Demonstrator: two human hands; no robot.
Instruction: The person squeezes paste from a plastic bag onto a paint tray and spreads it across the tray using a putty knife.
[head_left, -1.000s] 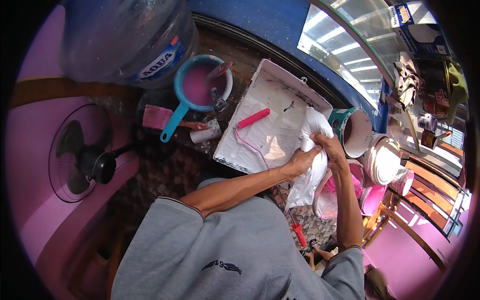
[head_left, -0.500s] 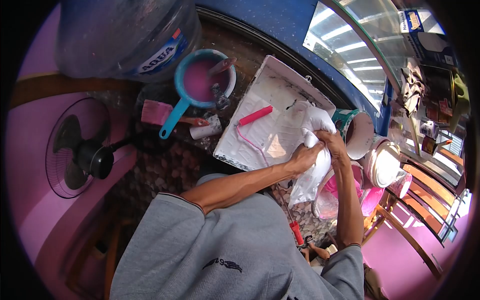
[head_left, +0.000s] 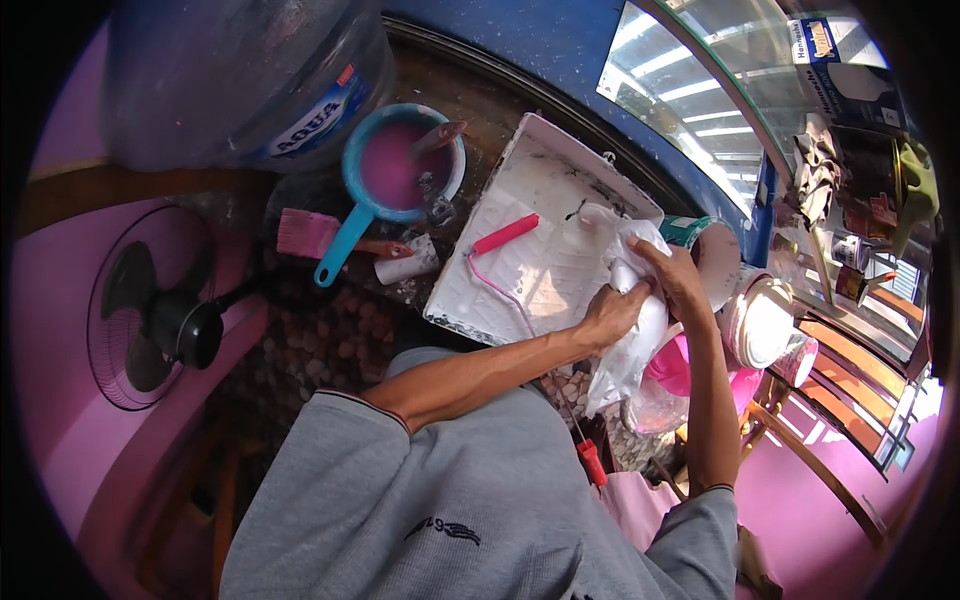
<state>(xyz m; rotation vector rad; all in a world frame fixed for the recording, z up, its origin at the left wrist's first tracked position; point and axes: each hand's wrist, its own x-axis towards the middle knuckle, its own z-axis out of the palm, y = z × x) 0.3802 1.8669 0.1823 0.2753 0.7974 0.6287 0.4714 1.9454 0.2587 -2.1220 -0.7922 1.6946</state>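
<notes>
A white plastic bag (head_left: 625,345) hangs over the right edge of the white paint tray (head_left: 455,290), its upper end inside the tray. My left hand (head_left: 614,318) is wrapped round the middle of the bag. Just above it, my right hand (head_left: 665,268) grips the bag nearer its upper end. A small roller with a pink sleeve (head_left: 505,234) lies in the tray, its thin pink rod running over the near edge to a red handle (head_left: 592,462). White, wrinkled material lines the tray.
Left of the tray are a blue pan (head_left: 355,230) with pink liquid, a pink brush (head_left: 306,233) and a white roller sleeve (head_left: 407,262). A large water bottle (head_left: 250,80) and a fan (head_left: 190,332) stand further left. Paint buckets (head_left: 757,322) crowd the right.
My right hand has shifted up along the bag, and the bag's upper part is now more crumpled. Pink cloth now shows near the red handle, where a person's feet were visible.
</notes>
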